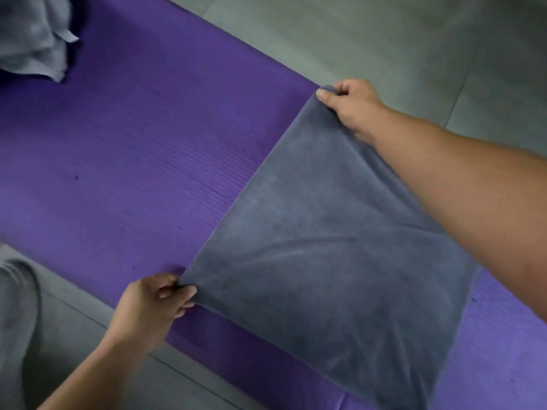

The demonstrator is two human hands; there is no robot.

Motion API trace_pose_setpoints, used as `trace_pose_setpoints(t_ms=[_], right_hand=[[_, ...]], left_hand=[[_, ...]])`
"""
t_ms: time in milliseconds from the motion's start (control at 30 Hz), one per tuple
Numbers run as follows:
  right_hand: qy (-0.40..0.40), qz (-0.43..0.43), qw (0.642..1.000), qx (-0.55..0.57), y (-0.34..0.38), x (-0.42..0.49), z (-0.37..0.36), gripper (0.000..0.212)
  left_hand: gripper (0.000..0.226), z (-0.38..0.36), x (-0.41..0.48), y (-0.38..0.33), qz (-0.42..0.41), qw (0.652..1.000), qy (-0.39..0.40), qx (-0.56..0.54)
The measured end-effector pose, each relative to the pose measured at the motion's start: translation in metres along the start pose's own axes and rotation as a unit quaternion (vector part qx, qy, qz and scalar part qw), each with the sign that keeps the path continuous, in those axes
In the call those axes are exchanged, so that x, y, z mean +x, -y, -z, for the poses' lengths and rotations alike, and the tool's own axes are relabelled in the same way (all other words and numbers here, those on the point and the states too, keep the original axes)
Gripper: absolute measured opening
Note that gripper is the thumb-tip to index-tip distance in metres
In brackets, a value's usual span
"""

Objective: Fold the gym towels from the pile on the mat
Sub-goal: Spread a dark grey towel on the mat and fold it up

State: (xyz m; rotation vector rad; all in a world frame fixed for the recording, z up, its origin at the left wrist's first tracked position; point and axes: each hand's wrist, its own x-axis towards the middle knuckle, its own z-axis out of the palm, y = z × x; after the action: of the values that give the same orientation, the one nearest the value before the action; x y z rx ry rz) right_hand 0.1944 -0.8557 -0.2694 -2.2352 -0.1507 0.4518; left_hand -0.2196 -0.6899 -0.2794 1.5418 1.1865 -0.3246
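head view shows a grey towel (331, 247) spread over the purple mat (133, 161), left hand (154, 306) and right hand (352, 105) each pinching a corner. seems mid-fold; next, carry those corners across evenly. the pile (32, 37) waits far off.

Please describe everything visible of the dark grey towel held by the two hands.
The dark grey towel is a roughly square cloth of soft, short-pile fabric with shallow creases. It is spread over the purple mat. The left hand pinches its near corner and the right hand its far corner, so the edge between them is straight. The right forearm hides part of it.
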Motion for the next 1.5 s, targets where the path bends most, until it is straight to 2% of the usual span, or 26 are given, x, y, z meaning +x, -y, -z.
trace_pose_setpoints(t_ms=[133, 267, 500, 667, 833, 900, 1100, 1233, 1300, 1400, 1500], right_hand=[[0.004, 0.057, 0.998, -0.009, 0.038, 0.016, -0.036, 0.032], [-0.024, 0.097, 0.994, -0.048, 0.074, 0.031, -0.075, 0.037], [-0.015, 0.078, 0.996, -0.027, 0.11, 0.047, -0.123, 0.039], [-0.017, 0.063, 0.998, 0.017, 0.127, 0.049, -0.136, 0.035], [0.004, 0.043, 0.997, 0.06, 0.13, 0.027, -0.119, 0.031], [0.011, 0.045, 0.995, 0.091, 0.128, 0.019, -0.103, 0.031], [-0.004, 0.058, 0.988, 0.146, 0.096, -0.007, -0.03, 0.023], [0.044, 0.072, 0.991, 0.1, 0.055, -0.039, 0.028, 0.006], [0.041, 0.069, 0.994, 0.078, 0.034, -0.056, 0.054, 0.015], [0.048, 0.009, 0.99, 0.13, -0.003, -0.072, 0.088, 0.018], [0.08, -0.07, 0.96, 0.259, -0.033, -0.083, 0.107, 0.016]], left_hand=[[0.019, 0.04, 0.026, -0.003, -0.013, 0.998, -0.051, -0.023], [0.013, 0.068, 0.047, -0.011, -0.012, 0.987, -0.123, -0.105], [0.015, 0.094, 0.061, -0.011, -0.018, 0.96, -0.19, -0.203], [0.008, 0.11, 0.061, -0.005, -0.022, 0.955, -0.16, -0.247], [0.008, 0.106, 0.038, -0.019, -0.091, 0.954, -0.096, -0.269], [0.003, 0.102, 0.023, -0.026, -0.136, 0.956, -0.056, -0.255], [0.008, 0.083, -0.023, -0.035, -0.231, 0.961, 0.026, -0.15], [0.011, 0.045, -0.046, -0.027, -0.303, 0.95, 0.071, -0.014], [0.014, 0.024, -0.055, -0.021, -0.318, 0.942, 0.094, 0.053], [0.016, -0.01, -0.07, -0.011, -0.316, 0.938, 0.106, 0.095], [0.01, -0.041, -0.083, 0.001, -0.332, 0.93, 0.103, 0.121]])
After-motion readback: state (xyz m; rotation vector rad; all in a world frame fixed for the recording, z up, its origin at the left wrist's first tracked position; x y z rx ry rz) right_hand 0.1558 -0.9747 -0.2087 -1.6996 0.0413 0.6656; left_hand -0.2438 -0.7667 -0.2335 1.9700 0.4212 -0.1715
